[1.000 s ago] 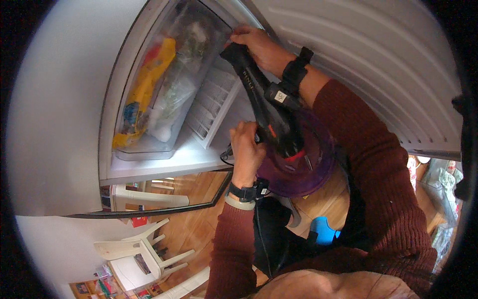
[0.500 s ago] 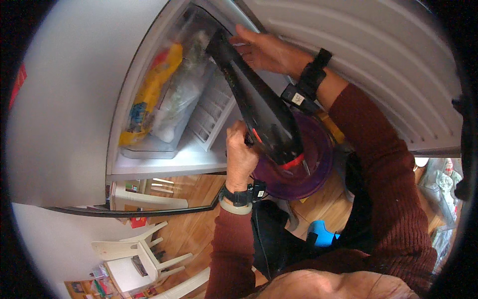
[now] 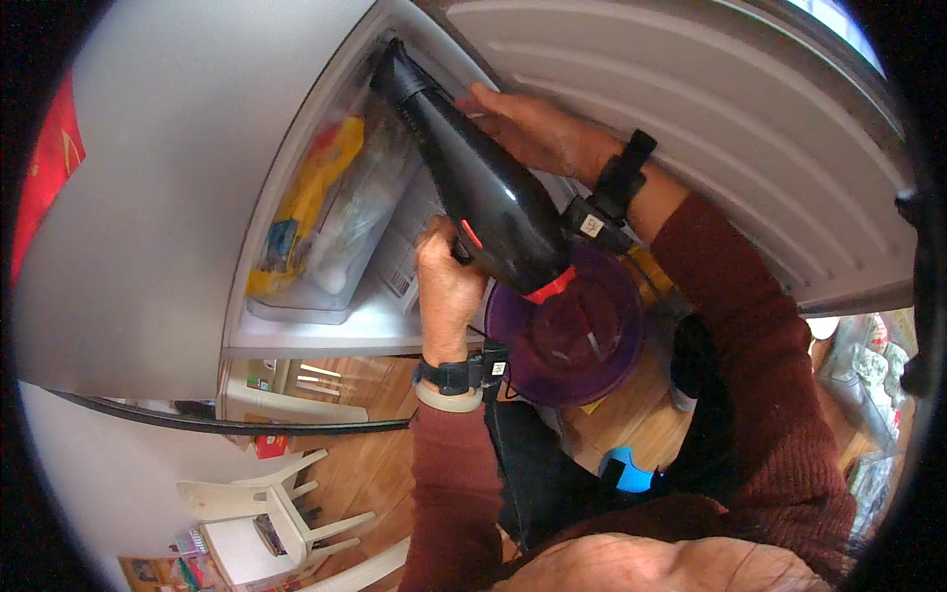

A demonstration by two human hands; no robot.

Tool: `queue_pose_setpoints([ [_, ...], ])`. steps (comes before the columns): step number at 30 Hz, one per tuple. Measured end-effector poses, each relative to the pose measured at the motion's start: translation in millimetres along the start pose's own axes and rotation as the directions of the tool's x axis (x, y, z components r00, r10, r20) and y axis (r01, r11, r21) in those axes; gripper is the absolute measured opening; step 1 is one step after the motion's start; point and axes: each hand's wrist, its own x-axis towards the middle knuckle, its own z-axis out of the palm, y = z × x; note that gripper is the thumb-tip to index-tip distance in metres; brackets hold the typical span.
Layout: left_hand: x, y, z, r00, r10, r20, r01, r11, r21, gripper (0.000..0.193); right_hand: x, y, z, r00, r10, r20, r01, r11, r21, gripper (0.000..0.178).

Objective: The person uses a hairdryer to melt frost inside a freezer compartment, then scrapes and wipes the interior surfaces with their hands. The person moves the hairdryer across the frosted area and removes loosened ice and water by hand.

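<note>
A black hair dryer (image 3: pixel 483 187) with a red rear ring hangs across the opening of a fridge compartment. My left hand (image 3: pixel 450 286) is closed round its handle. The nozzle points away and left, toward the compartment's far corner. Beside the dryer's front, my right hand (image 3: pixel 533 133) has its fingers stretched out, partly hidden behind the barrel, and I cannot tell if they touch it. Inside the compartment, a clear drawer (image 3: pixel 296 312) holds a yellow package (image 3: pixel 311 202) and bagged whitish-green food (image 3: pixel 345 232).
The fridge door (image 3: pixel 691 128) stands open on the right. Below the dryer, a purple basin (image 3: pixel 567 390) is between my legs. A blue object (image 3: pixel 631 472) lies nearby on the wooden floor. Bagged goods (image 3: pixel 873 365) are at the far right. A cream chair (image 3: pixel 286 508) stands lower left.
The dryer has shifted left, its nozzle now farther toward the compartment's far corner. My left hand moved left with it, while my right hand stayed near the barrel, slightly lower.
</note>
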Motion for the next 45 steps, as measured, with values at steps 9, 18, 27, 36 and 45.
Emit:
queue_pose_setpoints([
  [9,12,30,-17,0.999,0.033,0.0,-0.031,0.952,0.305,0.026,-11,-14,20,0.997,0.002,0.083,-0.001,1.0,-0.013,0.066],
  [18,15,56,-27,1.0,-0.002,0.021,-0.007,0.92,0.393,0.028,-6,-9,24,0.995,0.014,-0.095,-0.026,0.992,-0.124,0.055],
  [27,-4,69,-25,0.994,0.06,-0.091,-0.012,0.889,0.459,0.067,-13,-4,32,0.995,0.082,-0.057,-0.086,0.994,-0.073,0.049],
  [36,-27,83,-44,0.977,0.116,-0.18,0.012,0.811,0.585,0.079,-10,8,47,0.995,0.098,0.028,-0.097,0.994,-0.042,0.042],
  [45,-24,90,-65,0.945,0.319,-0.071,-0.129,0.565,0.815,0.068,-11,10,77,0.99,0.13,-0.05,-0.128,0.991,0.049,0.036],
])
